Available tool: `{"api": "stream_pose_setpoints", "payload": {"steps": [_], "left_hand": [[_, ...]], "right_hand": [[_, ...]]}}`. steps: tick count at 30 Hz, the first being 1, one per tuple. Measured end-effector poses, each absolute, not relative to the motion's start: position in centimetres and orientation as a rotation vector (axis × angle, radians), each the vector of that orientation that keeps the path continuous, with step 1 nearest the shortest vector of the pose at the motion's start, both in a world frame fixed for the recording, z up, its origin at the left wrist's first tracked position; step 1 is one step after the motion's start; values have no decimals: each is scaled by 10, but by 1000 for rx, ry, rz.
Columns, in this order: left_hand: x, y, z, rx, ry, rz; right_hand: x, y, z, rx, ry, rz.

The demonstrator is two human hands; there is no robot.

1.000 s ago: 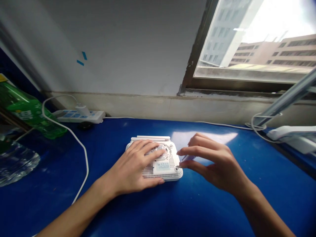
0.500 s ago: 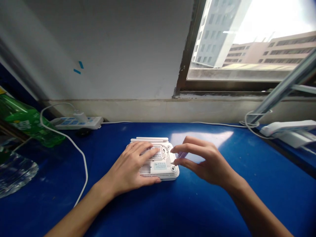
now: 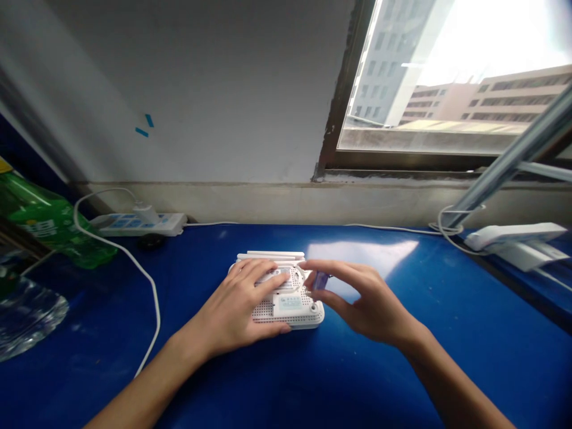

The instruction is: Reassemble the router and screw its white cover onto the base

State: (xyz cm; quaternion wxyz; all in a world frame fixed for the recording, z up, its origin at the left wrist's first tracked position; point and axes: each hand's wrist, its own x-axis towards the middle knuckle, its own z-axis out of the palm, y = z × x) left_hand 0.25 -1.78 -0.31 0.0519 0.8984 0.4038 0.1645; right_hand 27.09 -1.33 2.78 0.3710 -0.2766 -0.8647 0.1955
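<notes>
A white Wi-Fi router (image 3: 292, 305) lies bottom side up on the blue tabletop, its vent holes and label facing me and its antennas (image 3: 270, 254) folded along the far edge. My left hand (image 3: 241, 301) grips its left part, fingers over the underside and thumb along the near edge. Over the router's right end, my right hand (image 3: 360, 295) is curled, with a small translucent purple piece (image 3: 320, 281) between thumb and fingers. The exact kind of this piece cannot be made out. Those fingertips are close to the router's far right corner and partly cover it.
At the left, a white cable (image 3: 149, 280) runs from a power strip (image 3: 172, 223) past a green bottle (image 3: 44, 217) and a clear plastic bottle (image 3: 33, 316). At the right stand a metal pole (image 3: 496, 161) and another white power strip (image 3: 513, 235). A wall and window close off the back.
My right hand has moved slightly left and closer to the router's corner, and the purple piece now shows more plainly between its fingers. My left hand stays on the router.
</notes>
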Motion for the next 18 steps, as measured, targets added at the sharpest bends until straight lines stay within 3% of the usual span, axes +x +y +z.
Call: {"api": "stream_pose_setpoints", "payload": {"steps": [6,13,18], "left_hand": [[0,-19,-6,2726,1235,491],[0,-18,-7,2719,1227,499],[-2,-19,-5,2695,1198,515]], "right_hand": [[264,-9,23,-667,-2210,189],[270,-10,27,-610,-2195,348],[262,-10,26,-593,-2102,222]]}}
